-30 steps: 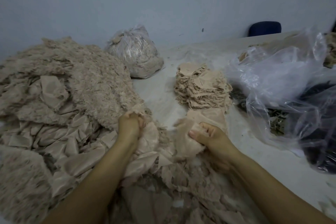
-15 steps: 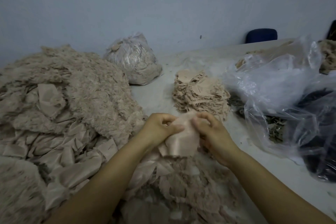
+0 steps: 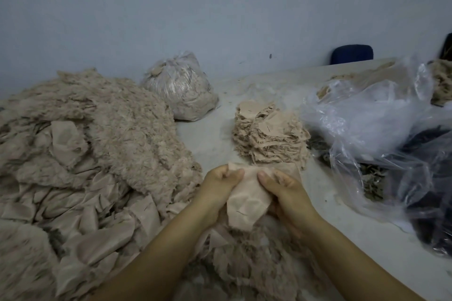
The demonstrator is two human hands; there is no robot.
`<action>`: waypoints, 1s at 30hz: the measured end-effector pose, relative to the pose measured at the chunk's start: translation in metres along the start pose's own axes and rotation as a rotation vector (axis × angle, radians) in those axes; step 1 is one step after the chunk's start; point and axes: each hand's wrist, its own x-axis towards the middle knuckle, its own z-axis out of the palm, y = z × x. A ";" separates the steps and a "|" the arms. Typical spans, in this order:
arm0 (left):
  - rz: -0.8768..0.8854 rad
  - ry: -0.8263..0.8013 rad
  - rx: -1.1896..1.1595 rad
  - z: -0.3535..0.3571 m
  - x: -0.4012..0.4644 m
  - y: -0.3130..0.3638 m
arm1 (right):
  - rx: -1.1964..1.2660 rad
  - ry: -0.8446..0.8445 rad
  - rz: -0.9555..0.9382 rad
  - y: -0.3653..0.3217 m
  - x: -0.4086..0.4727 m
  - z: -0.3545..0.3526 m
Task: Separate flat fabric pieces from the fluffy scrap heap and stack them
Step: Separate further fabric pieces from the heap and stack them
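A large heap of fluffy beige scraps [image 3: 117, 129] covers the left of the table, with smooth backing sides showing lower down. A stack of flat beige pieces [image 3: 269, 134] stands in the middle, just beyond my hands. Between my hands hangs a flat beige fabric piece [image 3: 247, 203]. My left hand [image 3: 220, 186] pinches its upper left edge and my right hand [image 3: 286, 193] grips its right side, thumb on top. Loose fluffy scraps [image 3: 244, 264] lie under my forearms.
A tied clear bag of scraps [image 3: 181, 90] sits at the back by the wall. Crumpled clear plastic bags [image 3: 381, 124] with dark contents fill the right side. A blue chair back [image 3: 352, 54] shows behind the grey table [image 3: 342, 222].
My left hand left the heap and joined my right hand on the flat piece. Both hands now hold it spread a little wider in front of the stack.
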 end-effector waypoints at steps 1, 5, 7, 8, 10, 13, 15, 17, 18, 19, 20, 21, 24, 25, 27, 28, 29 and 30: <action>0.052 -0.031 0.089 0.001 0.001 -0.003 | -0.042 -0.026 0.012 -0.003 0.001 -0.001; 0.064 -0.113 0.284 -0.002 0.003 -0.006 | -0.368 -0.102 -0.009 -0.009 0.001 -0.005; -0.090 -0.143 0.249 -0.008 0.002 -0.008 | -0.433 -0.060 -0.075 -0.003 0.003 -0.006; -0.180 -0.230 0.203 -0.011 0.001 -0.009 | -0.454 0.007 -0.118 0.002 0.005 -0.007; -0.239 -0.350 0.183 -0.017 -0.002 -0.011 | -0.490 0.161 -0.200 0.007 0.009 -0.012; -0.145 -0.150 0.138 -0.011 0.008 -0.005 | -0.476 0.326 -0.276 0.005 0.016 -0.020; -0.051 -0.003 0.108 -0.001 0.018 0.004 | -0.513 0.425 -0.324 -0.003 0.025 -0.025; 0.027 0.065 0.143 0.007 0.026 0.009 | -0.583 0.491 -0.344 -0.010 0.035 -0.032; 0.051 0.082 0.232 0.009 0.030 0.007 | -0.634 0.499 -0.328 -0.014 0.041 -0.036; 0.069 0.096 0.346 0.010 0.030 0.004 | -0.710 0.493 -0.287 -0.016 0.045 -0.041; 0.089 0.117 0.426 0.007 0.029 0.001 | -0.809 0.488 -0.233 -0.017 0.047 -0.045; 0.119 0.124 0.457 0.002 0.026 0.002 | -0.914 0.496 -0.201 -0.016 0.047 -0.049; 0.188 -0.232 0.474 -0.031 0.000 0.017 | -0.968 0.497 -0.395 -0.009 0.031 -0.048; 0.188 -0.455 0.564 -0.046 -0.012 0.022 | -0.937 0.435 -0.467 -0.003 0.021 -0.041; 0.151 -0.858 0.799 -0.072 -0.033 0.028 | -0.924 0.256 -0.492 0.014 0.002 -0.024; 0.136 -0.976 0.934 -0.083 -0.042 0.024 | -0.927 0.164 -0.483 0.024 -0.007 -0.017; 0.145 -1.026 1.063 -0.093 -0.047 0.017 | -0.933 0.095 -0.490 0.033 -0.014 -0.009; 0.170 -1.025 1.161 -0.101 -0.051 0.006 | -0.944 0.047 -0.508 0.040 -0.021 -0.003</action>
